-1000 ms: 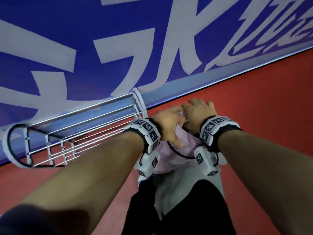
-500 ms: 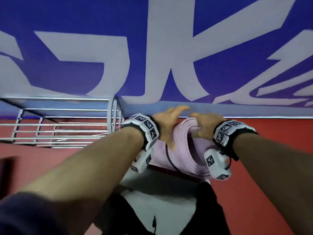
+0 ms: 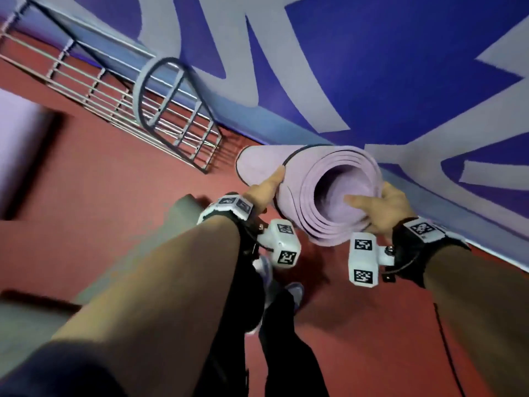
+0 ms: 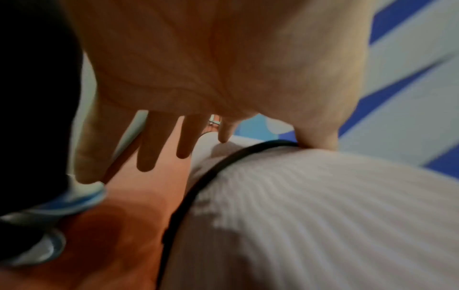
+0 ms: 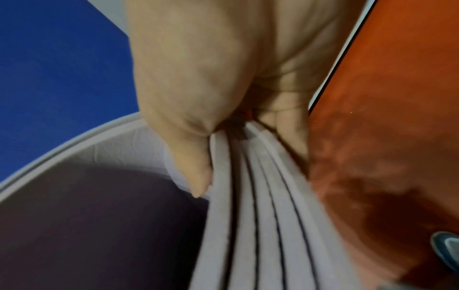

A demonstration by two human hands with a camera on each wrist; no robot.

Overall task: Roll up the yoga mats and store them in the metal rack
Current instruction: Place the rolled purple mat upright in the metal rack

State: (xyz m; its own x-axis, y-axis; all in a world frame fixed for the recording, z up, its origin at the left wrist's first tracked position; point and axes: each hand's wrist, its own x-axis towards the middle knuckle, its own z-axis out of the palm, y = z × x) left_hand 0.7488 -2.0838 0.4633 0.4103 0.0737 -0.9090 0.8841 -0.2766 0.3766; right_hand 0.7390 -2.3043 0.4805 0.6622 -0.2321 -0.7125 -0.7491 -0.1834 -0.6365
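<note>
The rolled lilac foam yoga mat (image 3: 329,193) hangs above the red floor (image 3: 128,213), near the silver wire metal rack (image 3: 160,110). The right hand (image 3: 383,207) pinches its end layers; the left hand (image 3: 264,187) only braces it, fingers straight, so it could uncoil.

the right hand (image 5: 223,64) fills the top of the picture, palm toward the camera. it pinches the end of a rolled pale lilac foam yoga mat (image 5: 261,225): the thumb (image 5: 191,162) lies inside the roll's hollow against the innermost layer, and the fingers (image 5: 288,129) press the outside, so the stacked layers pass between them. the layers run down the frame as pale bands parted by thin dark lines. left of the thumb the hollow of the roll opens, dark and shadowed, bounded by a curved pale rim. behind it at upper left is a deep blue wall (image 5: 57,64). to the right lies an orange-red floor (image 5: 385,137), blurred, with a dark shadow low on it. at the lower right edge shows part of a grey-blue shoe (image 5: 447,249).
</note>
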